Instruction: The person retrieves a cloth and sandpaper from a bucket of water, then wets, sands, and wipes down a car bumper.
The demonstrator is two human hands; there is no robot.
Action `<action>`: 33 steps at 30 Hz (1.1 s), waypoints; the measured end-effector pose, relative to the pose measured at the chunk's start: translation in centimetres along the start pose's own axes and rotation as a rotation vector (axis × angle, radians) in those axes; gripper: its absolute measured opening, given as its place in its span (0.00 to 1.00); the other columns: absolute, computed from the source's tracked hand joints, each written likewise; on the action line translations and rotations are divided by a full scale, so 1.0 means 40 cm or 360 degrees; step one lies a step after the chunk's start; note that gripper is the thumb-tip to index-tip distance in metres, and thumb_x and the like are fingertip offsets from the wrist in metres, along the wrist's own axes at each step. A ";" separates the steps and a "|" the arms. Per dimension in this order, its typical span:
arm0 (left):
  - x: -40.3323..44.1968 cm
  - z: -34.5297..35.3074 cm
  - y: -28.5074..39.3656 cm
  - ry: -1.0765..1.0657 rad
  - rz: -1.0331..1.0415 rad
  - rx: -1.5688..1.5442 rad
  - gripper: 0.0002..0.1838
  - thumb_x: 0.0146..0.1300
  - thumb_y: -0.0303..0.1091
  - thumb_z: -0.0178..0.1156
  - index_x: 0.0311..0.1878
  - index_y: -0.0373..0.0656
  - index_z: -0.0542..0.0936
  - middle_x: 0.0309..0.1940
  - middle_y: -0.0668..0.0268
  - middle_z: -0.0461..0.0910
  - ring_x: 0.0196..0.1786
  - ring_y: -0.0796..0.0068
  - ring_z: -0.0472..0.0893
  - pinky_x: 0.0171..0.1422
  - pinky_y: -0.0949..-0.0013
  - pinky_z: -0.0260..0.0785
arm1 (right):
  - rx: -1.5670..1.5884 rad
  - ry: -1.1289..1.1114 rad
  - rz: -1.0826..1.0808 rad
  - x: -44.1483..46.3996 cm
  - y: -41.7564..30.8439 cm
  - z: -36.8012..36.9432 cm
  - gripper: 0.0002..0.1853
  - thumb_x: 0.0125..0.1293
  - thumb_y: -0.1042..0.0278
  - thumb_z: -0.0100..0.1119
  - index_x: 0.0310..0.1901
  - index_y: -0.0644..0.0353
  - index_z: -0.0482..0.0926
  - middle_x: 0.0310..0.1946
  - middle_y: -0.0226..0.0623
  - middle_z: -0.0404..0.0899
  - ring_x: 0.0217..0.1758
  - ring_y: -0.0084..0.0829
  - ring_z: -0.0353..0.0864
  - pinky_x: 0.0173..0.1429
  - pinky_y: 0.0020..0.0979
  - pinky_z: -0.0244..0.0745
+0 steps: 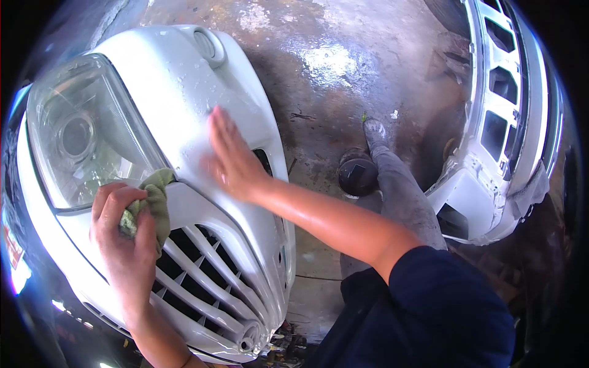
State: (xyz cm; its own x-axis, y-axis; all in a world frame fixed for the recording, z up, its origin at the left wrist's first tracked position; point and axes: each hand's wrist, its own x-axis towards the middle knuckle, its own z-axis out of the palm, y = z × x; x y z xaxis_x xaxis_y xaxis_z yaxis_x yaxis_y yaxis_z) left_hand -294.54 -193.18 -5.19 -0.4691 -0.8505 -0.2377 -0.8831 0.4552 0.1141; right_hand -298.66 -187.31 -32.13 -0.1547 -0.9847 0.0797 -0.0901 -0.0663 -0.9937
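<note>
My left hand (123,236) is closed around a crumpled green cloth (158,205), between the headlight (76,135) and the grille (196,279) of a white car. My right hand (236,159) lies with its fingers stretched out over the white front bumper (165,80); its fingertips are smeared by motion. Nothing shows in that hand. Whether the palm presses on the surface is hard to tell. Droplets or wet specks dot the bumper around it.
A separate white bumper (472,190) stands at the right. A round dark container (358,176) sits on the wet, stained concrete floor (331,67) beside my grey-trousered leg (402,190). Small cluttered items lie below the car's badge end.
</note>
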 end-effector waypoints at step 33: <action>0.002 0.032 0.010 -0.0122 -0.0218 -0.0117 0.09 0.54 0.18 0.59 0.40 0.34 0.78 0.38 0.58 0.78 0.45 0.61 0.78 0.59 0.65 0.68 | 0.0382 0.0047 0.0647 -0.029 0.105 0.018 0.41 0.82 0.46 0.35 0.79 0.76 0.39 0.81 0.67 0.34 0.86 0.57 0.31 0.87 0.47 0.30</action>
State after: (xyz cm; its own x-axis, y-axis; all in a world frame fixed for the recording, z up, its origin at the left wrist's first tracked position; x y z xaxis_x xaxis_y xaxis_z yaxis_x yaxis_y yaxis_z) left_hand -294.93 -192.71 -6.41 -0.3449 -0.8793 -0.3286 -0.9383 0.3138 0.1450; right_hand -298.14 -186.57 -36.45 -0.1587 -0.9337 -0.3210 0.2132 0.2850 -0.9345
